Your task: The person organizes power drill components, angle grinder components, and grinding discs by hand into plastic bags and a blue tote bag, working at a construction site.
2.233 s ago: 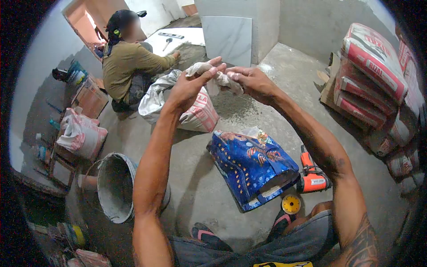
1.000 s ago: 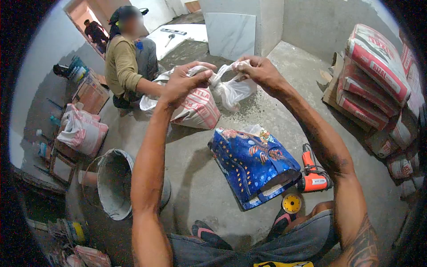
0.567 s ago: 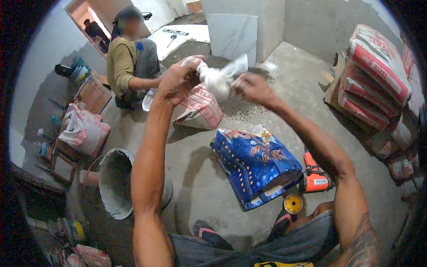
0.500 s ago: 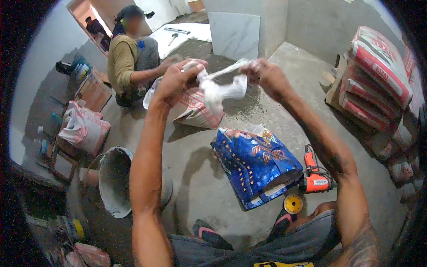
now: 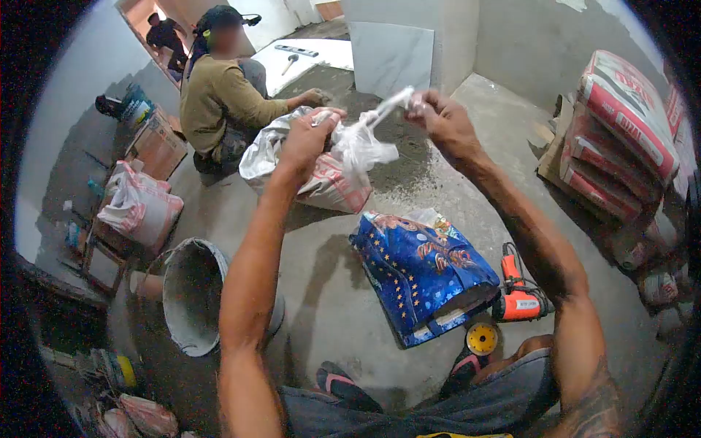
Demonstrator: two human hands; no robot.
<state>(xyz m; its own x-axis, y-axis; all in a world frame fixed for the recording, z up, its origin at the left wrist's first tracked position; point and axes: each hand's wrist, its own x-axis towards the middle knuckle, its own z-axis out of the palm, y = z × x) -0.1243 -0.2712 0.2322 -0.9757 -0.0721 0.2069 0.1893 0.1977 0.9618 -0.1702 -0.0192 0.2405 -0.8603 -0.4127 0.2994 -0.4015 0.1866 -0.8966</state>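
Observation:
A crumpled white plastic bag [image 5: 363,150] hangs in the air between my two hands, its upper end drawn out into a thin strip. My left hand [image 5: 312,139] is closed on the bag's left side, thumb pressed against the fingers. At the upper right, my right hand [image 5: 444,124] pinches the end of the strip. Below and behind them, an open white-and-red cement sack [image 5: 332,182] rests on the floor, partly hidden by my left hand and the bag. Nearer to me lies a shiny blue printed bag [image 5: 427,274].
An orange heat gun [image 5: 517,292] and a yellow disc [image 5: 482,339] lie by my right foot. A bucket [image 5: 191,296] stands at left. Stacked cement sacks [image 5: 621,139] are at right. A co-worker [image 5: 226,95] crouches near spread mortar [image 5: 401,146]; another person [image 5: 166,40] is in the doorway.
The plastic bag's strip now angles upward, and my right hand has moved slightly right. My left hand has lowered a little. The co-worker has leaned forward, reaching toward the mortar.

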